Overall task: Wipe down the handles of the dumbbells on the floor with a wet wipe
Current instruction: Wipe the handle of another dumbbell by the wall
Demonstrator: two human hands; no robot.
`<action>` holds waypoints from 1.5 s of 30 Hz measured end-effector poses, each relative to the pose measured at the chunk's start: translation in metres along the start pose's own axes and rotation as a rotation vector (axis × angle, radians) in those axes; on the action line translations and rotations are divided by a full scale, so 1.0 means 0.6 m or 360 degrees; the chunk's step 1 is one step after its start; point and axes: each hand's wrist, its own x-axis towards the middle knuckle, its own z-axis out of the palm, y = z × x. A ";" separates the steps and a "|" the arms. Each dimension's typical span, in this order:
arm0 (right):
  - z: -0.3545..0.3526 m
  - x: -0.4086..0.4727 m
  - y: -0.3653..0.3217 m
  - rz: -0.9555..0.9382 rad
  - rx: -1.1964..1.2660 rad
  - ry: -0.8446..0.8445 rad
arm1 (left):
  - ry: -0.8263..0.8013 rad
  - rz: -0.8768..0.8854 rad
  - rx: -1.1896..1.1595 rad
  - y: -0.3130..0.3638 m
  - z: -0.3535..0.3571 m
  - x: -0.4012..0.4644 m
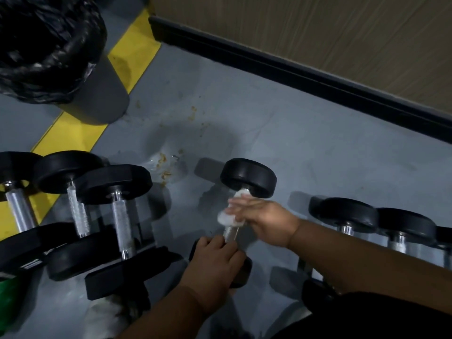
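Note:
A black dumbbell [248, 177] with a chrome handle [230, 234] lies on the grey floor in the middle of the head view. A white wet wipe [228, 217] is wrapped round the upper part of that handle, and my right hand [264, 220] grips it there. My left hand [215, 260] lies over the dumbbell's near weight, its fingers curled at the lower end of the handle. Most of the near weight is hidden under that hand.
Three black dumbbells [117, 204] lie side by side at the left, and more dumbbells [347, 216] at the right. A grey bin with a black bag [49, 45] stands at the top left beside a yellow floor stripe [132, 52]. A wall with a black skirting [305, 77] runs behind.

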 end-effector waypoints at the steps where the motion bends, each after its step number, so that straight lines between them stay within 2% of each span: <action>1: 0.001 0.002 0.003 0.0075 -0.0007 0.0099 | -0.0015 -0.0005 0.0001 -0.001 -0.001 -0.001; 3: 0.014 -0.005 -0.010 0.0150 0.0018 0.0162 | -0.0037 -0.0011 -0.0004 -0.002 0.002 -0.002; 7: 0.037 -0.030 -0.045 -0.0068 0.0036 -0.0130 | -0.0003 -0.0025 -0.0061 -0.005 0.010 -0.002; 10: 0.021 -0.016 -0.029 -0.0170 0.0013 -0.0213 | -0.0036 -0.0025 -0.0058 -0.010 0.007 -0.002; 14: 0.010 0.006 -0.004 0.0131 0.0059 0.0167 | -0.0050 -0.0039 -0.0114 -0.018 0.001 -0.006; 16: 0.032 -0.002 -0.020 0.0270 0.0015 0.0189 | -0.0046 -0.0037 -0.0129 -0.022 0.000 -0.007; 18: 0.055 -0.015 -0.045 0.0112 -0.0057 0.0064 | -0.0041 -0.0039 -0.0181 -0.028 -0.003 -0.009; 20: 0.055 -0.018 -0.048 -0.0091 0.0029 -0.0089 | -0.0044 -0.0047 -0.0228 -0.036 -0.008 -0.008; 22: 0.036 -0.002 -0.028 -0.0168 0.0041 -0.0121 | -0.0039 -0.0037 -0.0240 -0.045 -0.013 -0.009; 26: 0.033 0.017 -0.010 0.0103 0.0043 0.0125 | -0.0072 -0.0050 -0.0254 -0.057 -0.022 -0.014; 28: 0.047 0.009 -0.033 0.0225 0.0073 0.0105 | -0.0099 -0.0046 -0.0275 -0.060 -0.021 -0.016; 31: 0.054 -0.004 -0.056 -0.0049 0.0074 -0.0119 | -0.0102 -0.0042 -0.0355 -0.065 -0.021 -0.014; 33: 0.038 0.007 -0.039 -0.0134 0.0043 -0.0160 | -0.0122 -0.0036 -0.0335 -0.070 -0.025 -0.014; 36: 0.014 0.031 -0.009 0.0171 0.0054 0.0113 | -0.0172 -0.0038 -0.0276 -0.077 -0.032 -0.017; 38: 0.021 0.034 -0.022 0.0242 0.0019 0.0236 | -0.0157 -0.0037 -0.0269 -0.081 -0.033 -0.020; 39: 0.032 0.030 -0.036 0.0216 -0.0018 0.0151 | -0.0165 -0.0036 -0.0279 -0.082 -0.033 -0.021; 42: 0.058 0.011 -0.058 -0.0154 0.0029 -0.0119 | -0.0221 -0.0033 -0.0334 -0.088 -0.035 -0.024; 44: 0.043 0.017 -0.034 -0.0256 -0.0028 -0.0101 | -0.0250 -0.0007 -0.0316 -0.089 -0.039 -0.023; 45: 0.036 0.026 -0.014 -0.0210 -0.0037 -0.0050 | -0.0247 0.0003 -0.0296 -0.088 -0.042 -0.023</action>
